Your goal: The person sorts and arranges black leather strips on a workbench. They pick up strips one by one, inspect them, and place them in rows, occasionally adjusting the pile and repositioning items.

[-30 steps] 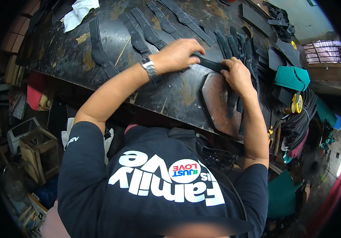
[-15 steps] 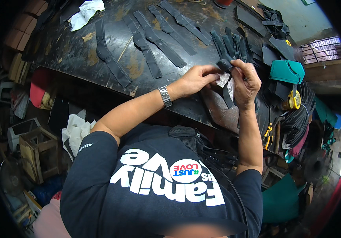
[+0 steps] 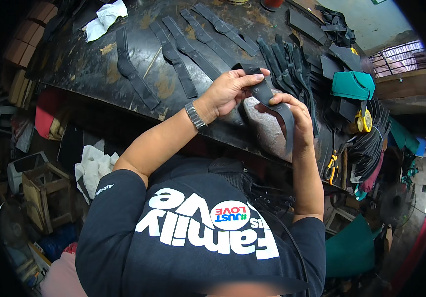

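Both hands hold a black leather-like strap (image 3: 260, 92) over the near edge of the dark table (image 3: 89, 89). My left hand (image 3: 227, 94) is closed on its upper part, thumb on top. My right hand (image 3: 298, 119) pinches it lower down, and the free end curves down beside the palm. Beneath the strap, a pale grey, rough-surfaced slab (image 3: 268, 129) lies at the table edge, partly hidden by my right hand. Several similar black straps, each with a wider middle, lie spread to the left, one of them (image 3: 130, 70) farthest left.
A bundle of dark strips (image 3: 287, 64) lies just beyond my hands. To the right are a teal folded piece (image 3: 353, 85), a yellow roll (image 3: 363, 121), yellow-handled pliers (image 3: 332, 167) and a bunch of black cords (image 3: 369, 143). A crumpled white cloth (image 3: 105, 21) sits at the far left.
The strap was curled up between my fingers and now hangs more unrolled. My left hand has shifted left along it, and my right hand has moved lower.
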### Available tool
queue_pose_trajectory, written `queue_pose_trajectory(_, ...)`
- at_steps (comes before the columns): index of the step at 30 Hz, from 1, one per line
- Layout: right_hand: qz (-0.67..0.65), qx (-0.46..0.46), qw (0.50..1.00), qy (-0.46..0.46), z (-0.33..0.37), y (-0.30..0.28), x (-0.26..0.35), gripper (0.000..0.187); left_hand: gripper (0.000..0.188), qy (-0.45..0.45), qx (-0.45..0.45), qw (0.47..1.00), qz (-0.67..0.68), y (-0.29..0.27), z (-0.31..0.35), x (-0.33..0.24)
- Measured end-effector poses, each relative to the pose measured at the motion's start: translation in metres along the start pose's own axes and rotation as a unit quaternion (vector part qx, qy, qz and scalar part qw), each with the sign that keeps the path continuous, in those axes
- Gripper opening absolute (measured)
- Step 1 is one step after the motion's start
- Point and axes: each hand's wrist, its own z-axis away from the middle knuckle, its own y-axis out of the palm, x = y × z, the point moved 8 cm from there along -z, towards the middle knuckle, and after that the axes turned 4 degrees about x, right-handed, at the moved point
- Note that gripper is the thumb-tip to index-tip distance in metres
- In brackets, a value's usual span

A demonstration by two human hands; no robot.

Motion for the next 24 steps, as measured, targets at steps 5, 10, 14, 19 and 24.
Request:
queue_pose_trajectory(5,-0.140,-0.034,0.986,0.085,0.002,-0.009,-0.019,0.031,0.023,0.043,-0.078,0.994,-0.057,-0.019,0.001,-0.014)
queue_pose_trajectory(10,0.055,-0.076,0.993,0.071,0.004,-0.019,-0.017,0.026,0.025,0.077,-0.072,0.990,-0.097,-0.039,0.003,-0.026)
queue_pose_trajectory(14,0.108,-0.085,0.988,0.072,0.002,-0.021,-0.019,0.026,0.023,0.103,-0.116,0.981,-0.119,-0.061,0.008,-0.043)
queue_pose_trajectory(19,0.144,-0.062,0.982,0.109,-0.002,-0.011,-0.022,0.023,0.010,0.163,-0.141,0.968,-0.129,-0.075,0.026,-0.074)
queue_pose_trajectory(24,0.160,0.042,0.974,0.157,-0.011,0.034,-0.022,0.020,0.011,0.252,-0.174,0.926,-0.221,-0.105,0.066,-0.131)
